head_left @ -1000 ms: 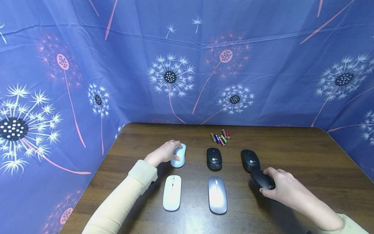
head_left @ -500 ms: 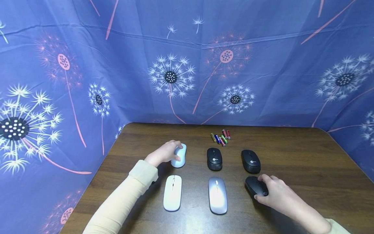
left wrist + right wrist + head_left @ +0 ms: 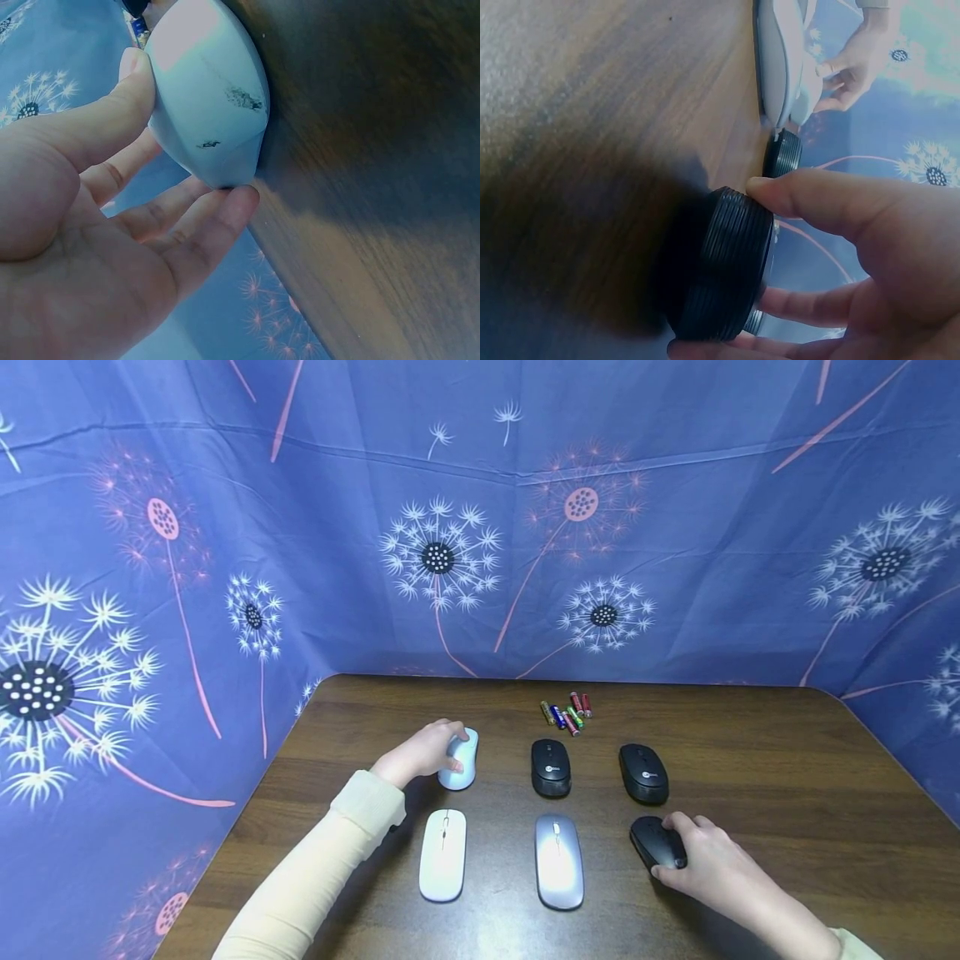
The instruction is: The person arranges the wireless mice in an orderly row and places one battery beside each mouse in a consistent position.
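My left hand [image 3: 427, 748] grips a pale blue computer mouse [image 3: 467, 762] at the back left of the group, thumb on one side and fingers on the other. In the left wrist view the mouse [image 3: 206, 90] has dark scuffs on its end. On the right, my right hand [image 3: 712, 860] holds a black mouse [image 3: 654, 842] between thumb and fingers, at the front of the group. Its ribbed side [image 3: 731, 262] shows in the right wrist view. Just behind it lies another black mouse [image 3: 643, 773].
A white mouse [image 3: 442, 856] and a silver-grey mouse [image 3: 558, 862] lie in front; a black mouse [image 3: 551, 768] sits behind the grey one. Several small batteries [image 3: 566, 717] lie at the back of the brown wooden table [image 3: 780, 760]. A blue dandelion-print cloth [image 3: 510, 635] hangs behind it.
My right hand has carried its black mouse slightly left and toward me, away from the black mouse behind, and it now sits lower. My left hand has stayed in place on the pale blue mouse.
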The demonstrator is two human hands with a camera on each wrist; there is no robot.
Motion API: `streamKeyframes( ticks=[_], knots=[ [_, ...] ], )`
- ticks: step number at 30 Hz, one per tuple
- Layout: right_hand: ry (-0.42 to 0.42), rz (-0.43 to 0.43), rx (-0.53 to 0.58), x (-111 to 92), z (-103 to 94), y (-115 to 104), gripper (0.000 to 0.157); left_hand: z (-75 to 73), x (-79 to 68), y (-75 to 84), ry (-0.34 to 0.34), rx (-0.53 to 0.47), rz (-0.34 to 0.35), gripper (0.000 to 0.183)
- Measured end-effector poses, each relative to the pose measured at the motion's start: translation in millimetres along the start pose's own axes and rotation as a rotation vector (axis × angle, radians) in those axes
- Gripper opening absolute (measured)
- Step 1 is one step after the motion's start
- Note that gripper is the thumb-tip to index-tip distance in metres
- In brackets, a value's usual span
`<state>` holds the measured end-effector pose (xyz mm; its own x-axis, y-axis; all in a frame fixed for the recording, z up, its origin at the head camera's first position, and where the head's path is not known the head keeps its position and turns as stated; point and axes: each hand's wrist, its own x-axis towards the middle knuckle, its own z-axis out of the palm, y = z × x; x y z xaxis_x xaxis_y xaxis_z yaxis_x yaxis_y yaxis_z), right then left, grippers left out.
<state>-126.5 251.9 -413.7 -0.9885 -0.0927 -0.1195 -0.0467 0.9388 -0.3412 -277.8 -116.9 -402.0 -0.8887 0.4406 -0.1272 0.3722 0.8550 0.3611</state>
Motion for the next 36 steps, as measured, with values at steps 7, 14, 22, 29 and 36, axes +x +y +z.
streamKeyframes(
  ticks=[7,14,22,29,36],
  knots=[
    [0.021,-0.005,-0.001,-2,2.9,1,0.068,0.1,-0.8,0.1,0.002,-0.005,-0.002,0.047],
    [0.060,-0.020,-0.007,-4,4.3,1,0.074,-0.4,-1.2,0.2,0.005,-0.011,0.001,0.047],
    [0.087,-0.073,-0.021,-4,-0.5,4,0.082,-0.6,-0.9,0.1,0.003,-0.012,0.002,0.047],
    [0.106,-0.290,-0.029,0,-17.0,11,0.080,-1.7,-1.1,0.4,-0.001,-0.008,0.007,0.047],
    [0.102,-0.625,-0.124,4,-21.7,21,0.085,-2.0,-1.5,0.6,0.001,-0.007,0.010,0.048]
  ],
)
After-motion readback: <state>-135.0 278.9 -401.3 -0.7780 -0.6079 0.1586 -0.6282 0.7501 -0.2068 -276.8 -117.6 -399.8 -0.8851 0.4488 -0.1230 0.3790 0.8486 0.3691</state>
